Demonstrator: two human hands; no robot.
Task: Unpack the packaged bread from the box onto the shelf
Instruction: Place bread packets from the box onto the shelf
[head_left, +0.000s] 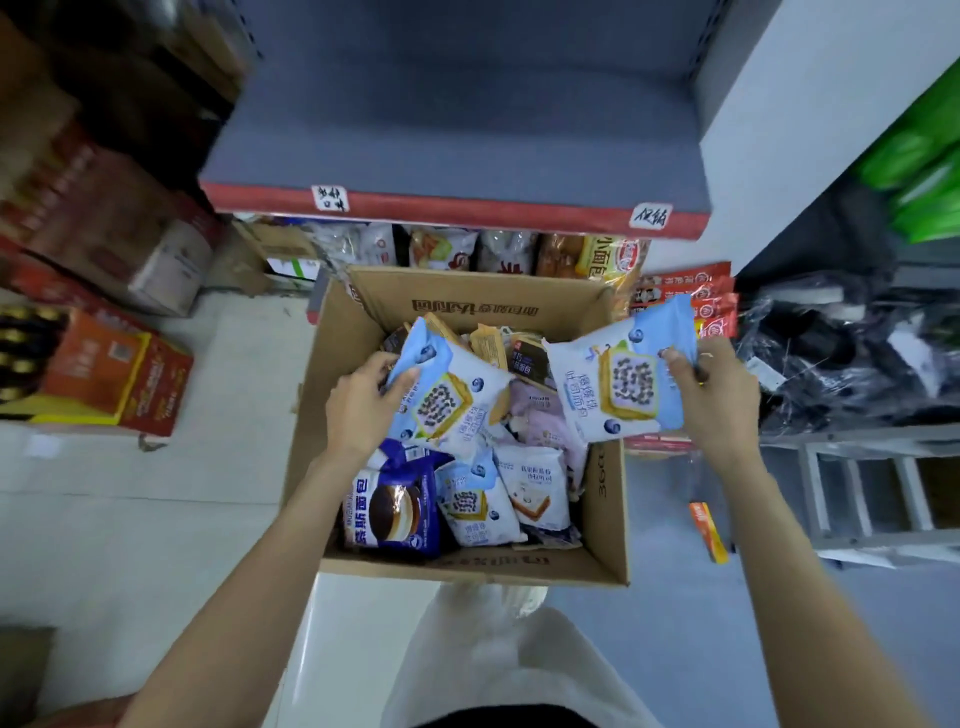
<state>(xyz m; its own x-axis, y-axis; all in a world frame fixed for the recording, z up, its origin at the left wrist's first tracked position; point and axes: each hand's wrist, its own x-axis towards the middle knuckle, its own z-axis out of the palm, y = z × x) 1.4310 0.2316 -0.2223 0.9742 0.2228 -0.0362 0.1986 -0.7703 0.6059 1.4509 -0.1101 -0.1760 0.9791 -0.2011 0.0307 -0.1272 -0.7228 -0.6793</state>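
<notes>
Fingers (402, 382) of the left hand (358, 402) and of the right hand (719, 395) each pinch a blue bread packet (447, 395), (623, 379) above the open box (602, 566). Raise both clear of its walls, then lay them flat on the grey shelf (457, 156) beyond the box.
</notes>
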